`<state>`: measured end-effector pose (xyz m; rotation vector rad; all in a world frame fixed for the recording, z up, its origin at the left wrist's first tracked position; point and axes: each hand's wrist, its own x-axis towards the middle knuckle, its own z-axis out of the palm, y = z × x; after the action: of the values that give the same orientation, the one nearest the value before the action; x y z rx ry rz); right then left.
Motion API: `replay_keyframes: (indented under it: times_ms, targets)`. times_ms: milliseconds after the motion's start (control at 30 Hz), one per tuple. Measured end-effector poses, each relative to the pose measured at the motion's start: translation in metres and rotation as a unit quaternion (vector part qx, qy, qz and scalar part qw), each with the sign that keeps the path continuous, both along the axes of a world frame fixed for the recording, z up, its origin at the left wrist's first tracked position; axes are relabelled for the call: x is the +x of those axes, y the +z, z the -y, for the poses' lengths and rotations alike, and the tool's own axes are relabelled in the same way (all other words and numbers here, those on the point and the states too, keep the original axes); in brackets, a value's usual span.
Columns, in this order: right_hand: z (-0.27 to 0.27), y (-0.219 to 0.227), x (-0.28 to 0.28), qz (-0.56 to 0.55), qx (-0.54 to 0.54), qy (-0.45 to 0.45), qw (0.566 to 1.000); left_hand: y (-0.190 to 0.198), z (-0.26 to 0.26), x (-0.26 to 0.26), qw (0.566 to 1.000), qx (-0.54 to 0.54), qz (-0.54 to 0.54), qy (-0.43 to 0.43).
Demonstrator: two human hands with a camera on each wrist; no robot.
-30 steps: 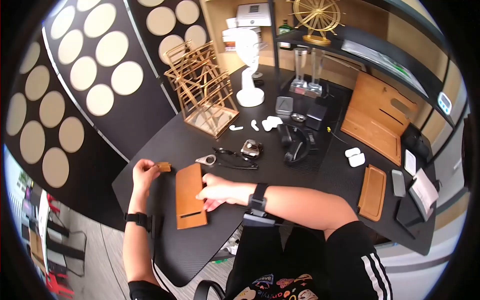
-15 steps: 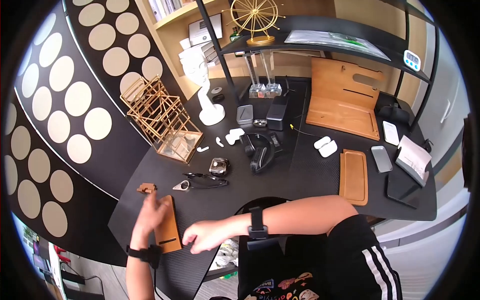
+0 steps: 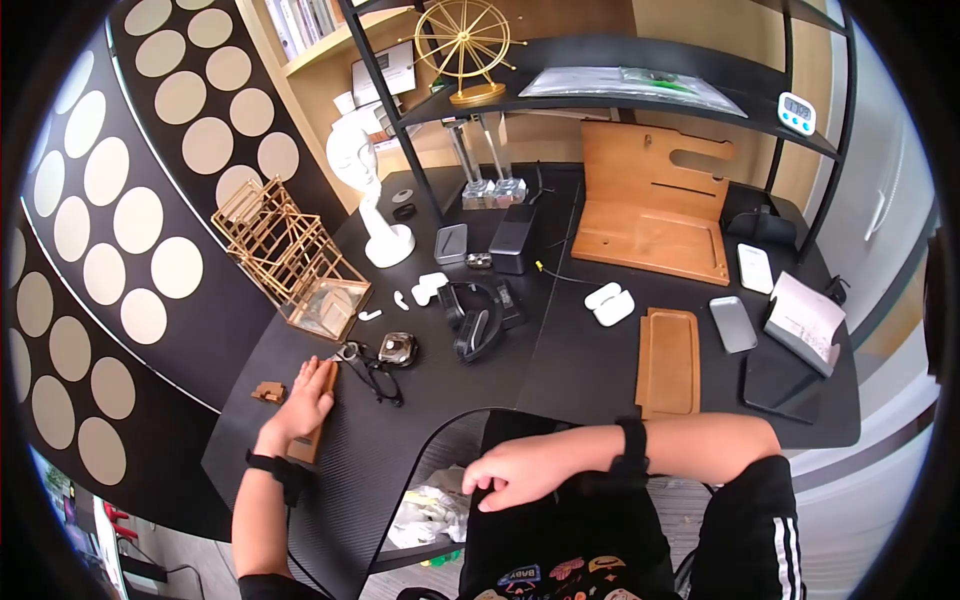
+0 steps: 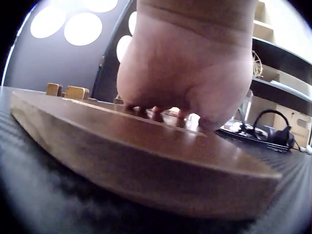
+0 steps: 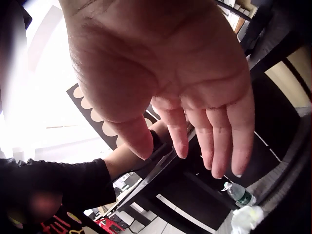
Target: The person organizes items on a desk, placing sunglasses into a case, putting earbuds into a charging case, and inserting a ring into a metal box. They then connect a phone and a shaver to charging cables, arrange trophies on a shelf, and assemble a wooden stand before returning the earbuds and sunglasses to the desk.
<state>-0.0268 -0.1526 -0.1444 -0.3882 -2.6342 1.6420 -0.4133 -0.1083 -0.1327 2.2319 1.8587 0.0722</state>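
My left hand [image 3: 300, 405] lies with straight fingers on top of a brown wooden board [image 3: 306, 447], which rests flat at the left side of the desk and is mostly covered by the hand. Seen from the left wrist, the board's thick edge [image 4: 146, 168] faces the camera, and the palm hangs low over it. Just left of the board sits a small notched wooden piece [image 3: 268, 391]. My right hand [image 3: 520, 470] hovers in front of the desk edge, above the lap, holding nothing. Its fingers [image 5: 222, 139] hang loosely in the right wrist view.
Dark-framed glasses [image 3: 380, 382] and a shiny squarish object [image 3: 398, 348] lie right of the board. Behind stand a gold wire frame [image 3: 290, 260] and a white bust [image 3: 388, 245]. Headphones [image 3: 480, 325], a wooden tray [image 3: 670, 360] and an upright wooden stand [image 3: 655, 215] are farther right.
My left hand has left the small wooden piece and come down on the board. My right hand has released the board and drawn back to the right. The head view has swung right.
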Motion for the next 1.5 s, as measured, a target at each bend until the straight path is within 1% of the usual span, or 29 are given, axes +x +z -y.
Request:
replay_keyframes:
  times_ms: [33, 100, 133, 167, 233, 300, 367, 433, 467, 500, 567, 600, 667, 700, 733, 800, 833, 900, 967, 1033, 1067, 1100, 1167, 1233, 1333, 1367, 1433, 1467, 1500]
  targets:
    - [0.002, 0.003, 0.011, 0.023, 0.024, 0.023, 0.999, -0.001, -0.008, -0.009, 0.999, 0.003, 0.042, -0.005]
    - [0.01, 0.001, 0.032, 0.04, 0.031, 0.012, 0.999, 0.01, -0.023, -0.017, 0.992, -0.015, 0.123, -0.008]
    - [0.013, 0.001, 0.042, 0.049, 0.028, 0.011, 0.998, 0.026, -0.021, 0.011, 0.982, 0.025, 0.159, 0.099]
    - [0.017, 0.001, 0.05, 0.059, 0.025, 0.009, 0.998, 0.031, -0.023, 0.032, 0.979, 0.184, 0.072, 0.058]
    - [0.023, -0.003, 0.059, 0.083, -0.001, 0.0, 0.997, 0.044, -0.027, 0.085, 0.965, 0.241, 0.106, -0.001]
    - [0.031, -0.01, 0.061, 0.097, -0.008, 0.002, 0.995, 0.043, -0.042, 0.134, 0.967, 0.188, 0.15, -0.085]
    - [0.041, -0.017, 0.062, 0.037, 0.042, -0.023, 0.998, 0.034, -0.053, 0.17, 0.983, 0.145, 0.028, -0.11]
    - [0.056, -0.023, 0.062, 0.017, 0.059, -0.026, 0.998, 0.004, -0.067, 0.183, 0.973, 0.151, -0.151, -0.087]
    - [0.062, -0.024, 0.066, 0.022, 0.052, -0.02, 0.998, -0.006, -0.072, 0.184, 0.979, 0.107, -0.16, -0.072]
    - [0.067, -0.025, 0.069, 0.025, 0.044, -0.014, 0.999, -0.002, -0.071, 0.184, 0.979, 0.112, -0.154, -0.069]
    - [0.073, -0.036, 0.083, 0.04, 0.005, -0.012, 0.999, 0.01, -0.063, 0.175, 0.978, 0.092, -0.13, -0.139]
    - [0.076, -0.043, 0.091, 0.041, -0.004, -0.013, 0.999, 0.004, -0.059, 0.163, 0.967, 0.129, -0.126, -0.18]
    - [0.078, -0.053, 0.097, 0.036, -0.024, -0.015, 0.999, 0.008, -0.041, 0.146, 0.963, 0.129, -0.125, -0.199]
    - [0.077, -0.055, 0.097, 0.074, -0.024, 0.004, 0.997, 0.011, -0.028, 0.137, 0.961, 0.133, -0.12, -0.213]
    - [0.076, -0.058, 0.096, 0.113, -0.022, 0.024, 0.993, 0.014, -0.017, 0.128, 0.961, 0.127, -0.122, -0.212]
    - [0.077, -0.067, 0.088, 0.099, -0.029, 0.033, 0.994, 0.021, 0.003, 0.111, 0.967, 0.129, -0.088, -0.203]
    - [0.076, -0.07, 0.082, 0.09, -0.03, 0.041, 0.995, 0.024, 0.013, 0.103, 0.967, 0.127, -0.092, -0.2]
    - [0.073, -0.07, 0.068, 0.076, -0.031, 0.055, 0.995, 0.029, 0.032, 0.089, 0.979, 0.109, -0.102, -0.136]
    - [0.072, -0.07, 0.056, 0.066, -0.032, 0.072, 0.995, 0.033, 0.047, 0.075, 0.981, 0.109, -0.11, -0.119]
    - [0.072, -0.069, 0.046, 0.047, -0.016, 0.081, 0.995, 0.04, 0.06, 0.063, 0.981, 0.075, -0.156, -0.085]
    - [0.073, -0.072, 0.043, 0.045, -0.015, 0.085, 0.995, 0.035, 0.064, 0.052, 0.981, 0.103, -0.142, -0.087]
    - [0.075, -0.077, 0.041, 0.023, -0.026, 0.079, 0.996, 0.031, 0.065, 0.045, 0.981, 0.103, -0.144, -0.083]
    - [0.079, -0.086, 0.037, 0.002, -0.036, 0.077, 0.996, 0.023, 0.067, 0.033, 0.972, 0.165, -0.147, -0.079]
    - [0.082, -0.093, 0.035, 0.007, -0.039, 0.083, 0.996, 0.019, 0.061, 0.031, 0.974, 0.158, -0.148, -0.062]
    - [0.086, -0.092, 0.037, 0.037, -0.043, 0.085, 0.995, 0.015, 0.048, 0.043, 0.975, 0.158, -0.152, 0.03]
    - [0.086, -0.09, 0.038, 0.044, -0.04, 0.086, 0.994, 0.015, 0.045, 0.047, 0.976, 0.16, -0.146, 0.033]
    - [0.087, -0.085, 0.042, 0.043, -0.065, 0.065, 0.995, 0.016, 0.037, 0.054, 0.98, 0.134, -0.123, 0.078]
    - [0.087, -0.083, 0.046, 0.051, -0.062, 0.064, 0.995, 0.02, 0.032, 0.057, 0.982, 0.111, -0.136, 0.073]
    - [0.087, -0.081, 0.049, 0.046, -0.063, 0.046, 0.996, 0.023, 0.029, 0.059, 0.982, 0.114, -0.129, 0.072]
